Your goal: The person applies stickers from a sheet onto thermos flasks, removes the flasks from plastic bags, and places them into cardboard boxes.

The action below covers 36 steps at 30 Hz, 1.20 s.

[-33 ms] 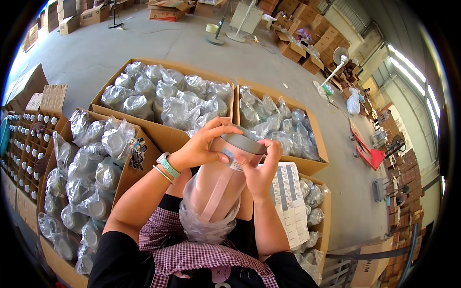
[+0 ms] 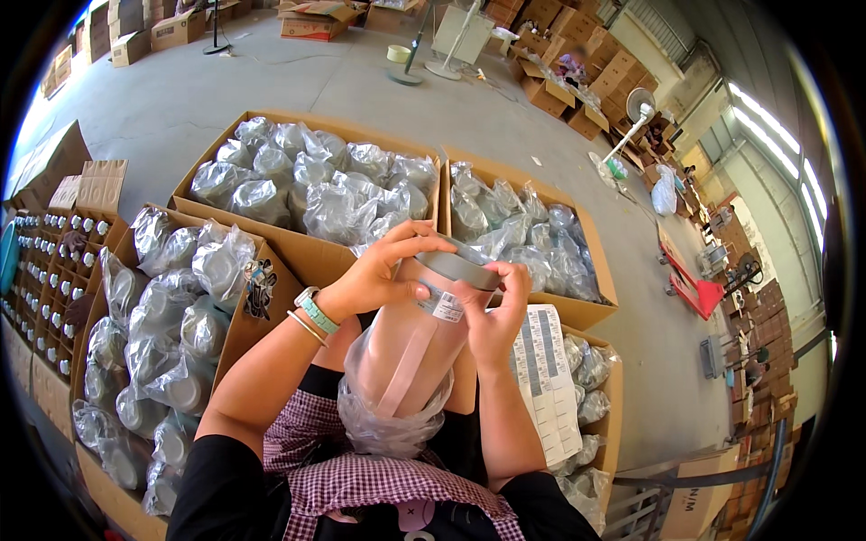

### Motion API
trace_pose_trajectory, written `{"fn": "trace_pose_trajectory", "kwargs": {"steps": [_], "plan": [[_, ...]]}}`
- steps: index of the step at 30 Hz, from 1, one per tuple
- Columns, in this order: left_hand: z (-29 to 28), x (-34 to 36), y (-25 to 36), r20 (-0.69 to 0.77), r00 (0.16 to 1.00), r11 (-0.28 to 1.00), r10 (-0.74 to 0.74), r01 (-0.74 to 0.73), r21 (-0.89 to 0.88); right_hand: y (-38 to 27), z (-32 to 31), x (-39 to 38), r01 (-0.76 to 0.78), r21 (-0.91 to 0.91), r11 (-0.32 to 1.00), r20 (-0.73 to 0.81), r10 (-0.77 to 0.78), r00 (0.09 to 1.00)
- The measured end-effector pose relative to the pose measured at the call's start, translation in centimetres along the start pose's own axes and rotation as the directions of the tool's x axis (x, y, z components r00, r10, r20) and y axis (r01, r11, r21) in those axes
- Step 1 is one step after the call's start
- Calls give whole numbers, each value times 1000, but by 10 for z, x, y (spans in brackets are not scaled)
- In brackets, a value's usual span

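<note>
A pink tumbler [image 2: 386,347] with a grey lid [image 2: 458,269] leans in front of my lap. Its lower part sits in a clear plastic bag [image 2: 390,435] that is bunched down around it, and a pale strip runs along its side. My left hand [image 2: 383,270] is closed on the lid end, fingers over the lid and thumb on the body. On the other side my right hand [image 2: 494,316] grips the lid's edge, its thumb beside a small printed label [image 2: 442,306] just below the lid. A sheet of stickers [image 2: 547,388] lies by my right forearm.
Cartons of bagged tumblers surround me: a far-left carton [image 2: 307,120], a far-right carton [image 2: 595,261], a left carton [image 2: 262,316] and a right carton [image 2: 613,406]. A divided box [image 2: 54,279] stands at far left. Beyond are a red pallet jack [image 2: 699,293] and a standing fan [image 2: 639,108].
My right thumb has shifted off the label, so more of the label shows below the lid. Both hands otherwise keep nearly the same place on the tumbler.
</note>
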<state>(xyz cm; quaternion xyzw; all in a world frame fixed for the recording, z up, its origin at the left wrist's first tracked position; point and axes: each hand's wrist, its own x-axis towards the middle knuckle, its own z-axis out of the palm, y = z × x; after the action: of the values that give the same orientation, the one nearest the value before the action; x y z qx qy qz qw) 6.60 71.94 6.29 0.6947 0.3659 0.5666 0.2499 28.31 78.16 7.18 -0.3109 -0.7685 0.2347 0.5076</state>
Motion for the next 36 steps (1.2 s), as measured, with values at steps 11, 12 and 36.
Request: {"fn": "trace_pose_trajectory", "kwargs": {"steps": [11, 12, 36], "plan": [[-3, -8, 5, -148, 989, 1000, 15, -19, -25, -20, -20, -13, 40, 328, 944, -115, -2, 993], [-5, -11, 6, -141, 989, 999, 32, -38, -39, -17, -39, -23, 160, 264, 951, -62, -149, 987], [-13, -87, 127, -668, 591, 836, 452, -20, 548, -89, -29, -139, -923, -82, 377, 959, -222, -176]]}}
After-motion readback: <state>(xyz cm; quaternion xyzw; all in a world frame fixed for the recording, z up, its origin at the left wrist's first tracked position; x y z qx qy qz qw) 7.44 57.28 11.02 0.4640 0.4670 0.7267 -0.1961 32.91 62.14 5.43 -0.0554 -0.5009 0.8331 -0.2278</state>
